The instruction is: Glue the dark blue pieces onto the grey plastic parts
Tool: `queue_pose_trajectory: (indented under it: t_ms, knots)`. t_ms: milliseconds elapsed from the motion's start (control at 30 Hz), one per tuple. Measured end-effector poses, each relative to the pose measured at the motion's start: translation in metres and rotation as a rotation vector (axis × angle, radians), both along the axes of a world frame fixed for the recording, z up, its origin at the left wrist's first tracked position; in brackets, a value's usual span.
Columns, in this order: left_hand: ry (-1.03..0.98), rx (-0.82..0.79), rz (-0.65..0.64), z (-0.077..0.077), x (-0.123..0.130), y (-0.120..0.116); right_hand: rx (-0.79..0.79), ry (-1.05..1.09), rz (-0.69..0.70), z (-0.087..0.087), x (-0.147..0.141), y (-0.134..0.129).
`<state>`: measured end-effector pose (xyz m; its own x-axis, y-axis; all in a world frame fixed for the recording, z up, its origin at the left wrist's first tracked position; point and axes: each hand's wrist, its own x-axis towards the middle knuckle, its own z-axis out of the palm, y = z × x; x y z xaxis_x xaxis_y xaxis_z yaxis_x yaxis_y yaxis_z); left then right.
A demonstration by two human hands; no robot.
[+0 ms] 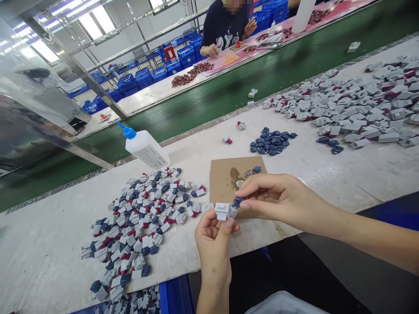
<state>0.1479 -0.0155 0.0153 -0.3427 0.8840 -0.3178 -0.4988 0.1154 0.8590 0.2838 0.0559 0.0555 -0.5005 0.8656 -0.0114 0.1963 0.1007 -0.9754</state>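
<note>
My left hand (214,237) is closed around a light grey plastic part (222,210), gripped between thumb and fingers. From the right, my right hand (265,194) pinches a small dark blue piece (238,201) against the grey part's right side. Whether the two are joined cannot be seen. Beneath my right hand lies a brown cardboard square (221,176) with a wet glue-like patch and a few dark blue pieces (257,169). A pile of dark blue pieces (271,141) sits beyond the cardboard.
Left of my hands spreads a heap of grey, blue and dark red assemblies (137,222). Behind it stands a white bottle with a blue nozzle (147,148). Many grey parts (360,104) cover the right side. A green conveyor belt (209,102) separates me from another person (225,26).
</note>
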Motion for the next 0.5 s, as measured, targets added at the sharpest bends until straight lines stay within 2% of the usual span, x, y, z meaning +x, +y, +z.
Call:
queue_pose_trajectory:
  t_ms: [100,233,367,500]
  knots:
    - [0.04,0.035,-0.008,0.0,-0.001,-0.001,0.087,-0.029,0.033,0.004,0.001,0.0]
    - [0.17,0.145,-0.041,-0.001,-0.003,-0.003,0.174,-0.054,0.152,0.009,0.004,0.001]
    - [0.219,0.214,-0.059,-0.005,-0.004,-0.003,0.027,0.024,0.191,0.0,0.004,-0.001]
    - [0.21,0.189,-0.061,-0.009,0.0,-0.002,-0.119,0.113,0.156,-0.017,0.002,-0.005]
